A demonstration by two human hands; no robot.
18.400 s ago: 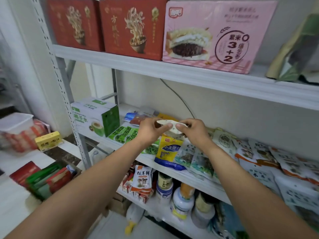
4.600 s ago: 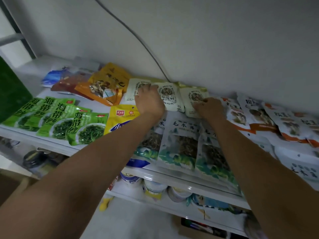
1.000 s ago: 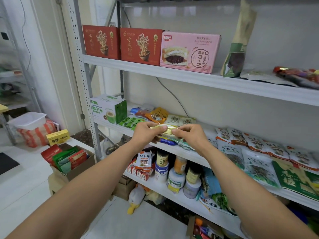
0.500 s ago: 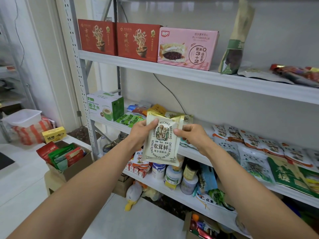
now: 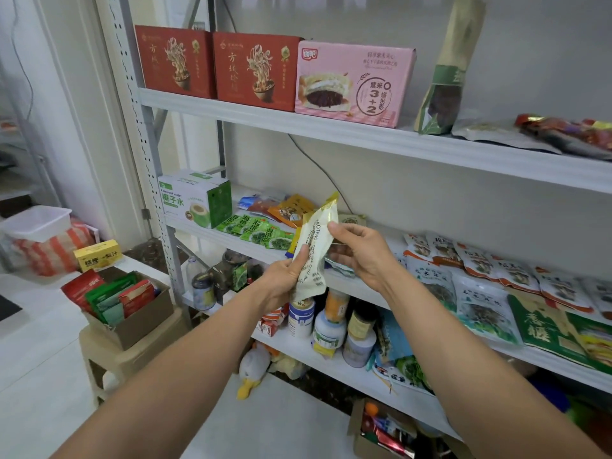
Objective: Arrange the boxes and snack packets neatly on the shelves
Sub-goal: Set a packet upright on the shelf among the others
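I hold a white and gold mushroom snack packet (image 5: 314, 246) upright and turned edge-on in front of the middle shelf (image 5: 205, 228). My left hand (image 5: 286, 279) grips its lower edge. My right hand (image 5: 359, 251) pinches its upper right side with the thumb. On the middle shelf lie green seaweed packets (image 5: 256, 231), orange packets (image 5: 291, 210) and rows of mushroom packets (image 5: 480, 276). Two red boxes (image 5: 218, 66) and a pink box (image 5: 354, 82) stand on the top shelf (image 5: 364, 135).
A green and white coconut water box (image 5: 193, 202) stands at the middle shelf's left end. Jars and bottles (image 5: 334, 323) fill the lower shelf. A cardboard box of packets (image 5: 122, 303) sits on a beige stool at the left. Another box (image 5: 381, 432) is on the floor.
The packet has turned from facing me to nearly edge-on. My left hand slid down to its lower edge, and my right hand moved to its upper side.
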